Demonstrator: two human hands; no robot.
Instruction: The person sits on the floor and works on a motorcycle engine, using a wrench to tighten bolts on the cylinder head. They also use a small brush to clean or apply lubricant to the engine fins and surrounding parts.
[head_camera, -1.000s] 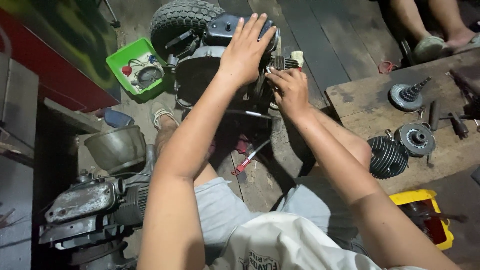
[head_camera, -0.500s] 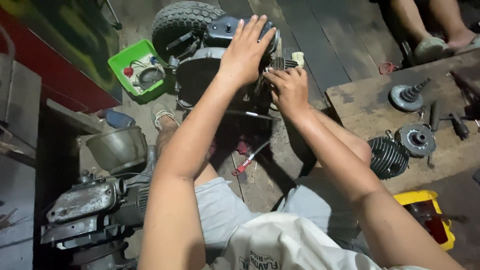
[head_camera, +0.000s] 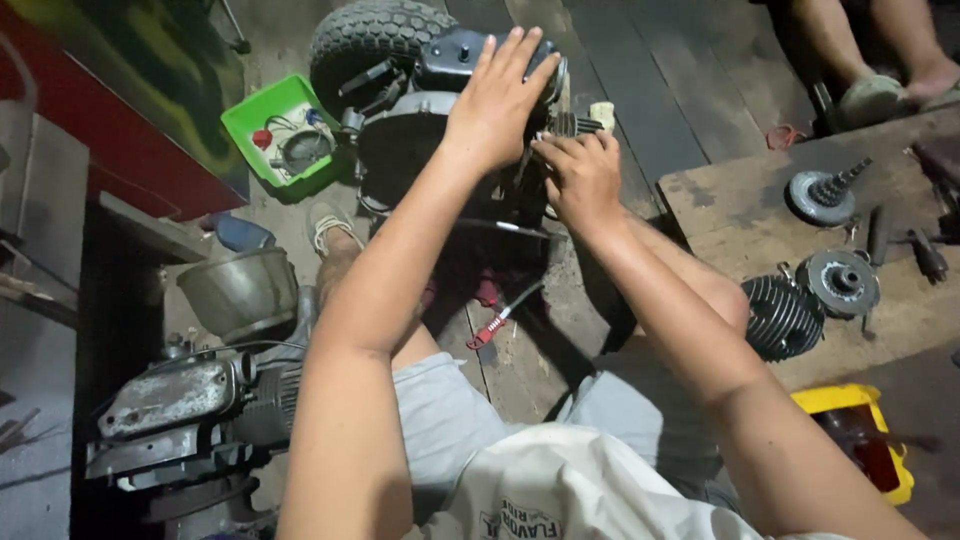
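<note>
Engine (head_camera: 420, 130) sits on floor ahead of my knees, beside knobby tire (head_camera: 365, 40). My left hand (head_camera: 495, 100) lies flat on it, fingers spread, arm outstretched. Right hand (head_camera: 580, 175) pinches a small part I cannot identify.

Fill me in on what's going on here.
A person sits on the floor working on a small engine with a knobby tyre behind it. The left hand lies flat on top of the engine; the right hand works with its fingers at the engine's side. A green tray of small parts sits left, and engine parts lie on a wooden bench to the right.
</note>
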